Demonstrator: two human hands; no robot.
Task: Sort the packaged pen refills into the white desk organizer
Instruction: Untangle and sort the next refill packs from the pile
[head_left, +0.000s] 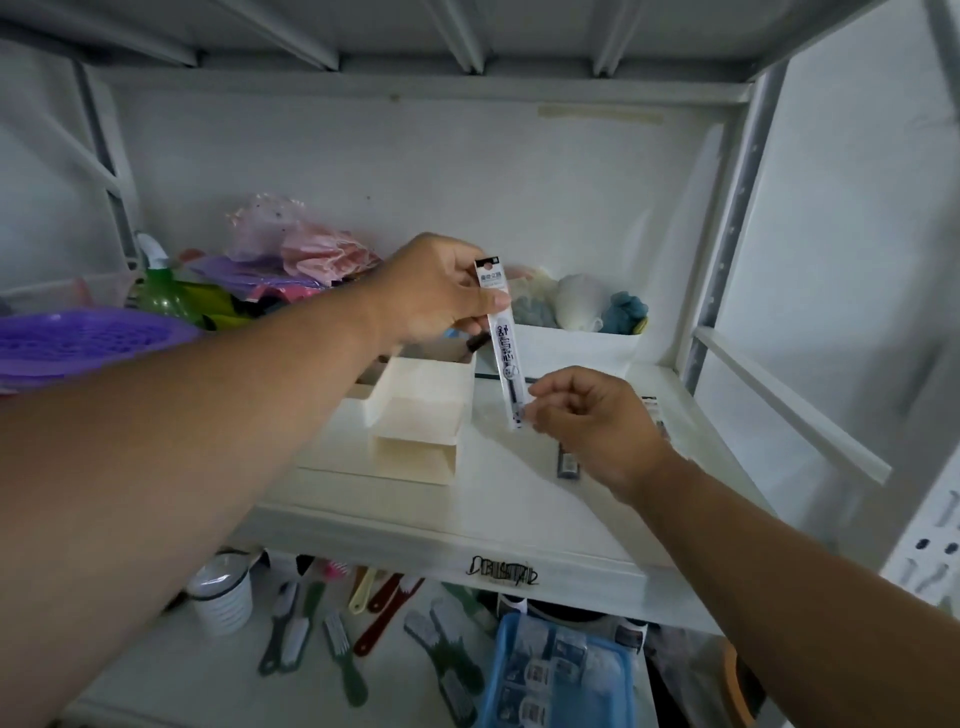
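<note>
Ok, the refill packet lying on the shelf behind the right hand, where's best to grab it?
Take the dark packet by its near end, the only part showing below the right hand. It lies flat and narrow on the shelf, so come from above and pinch across its long edges. The right hand is nearest, once it lets go of the upright packet the left hand also holds.

At frame centre, the long narrow plastic refill packet (506, 345) is white with black lettering and a black top edge. Below it, the boxy plastic desk organizer (421, 410) is plain cream-white. At left, the perforated plastic basket (78, 338) is purple. At bottom, the rectangular plastic tray (561, 670) is blue.
</note>
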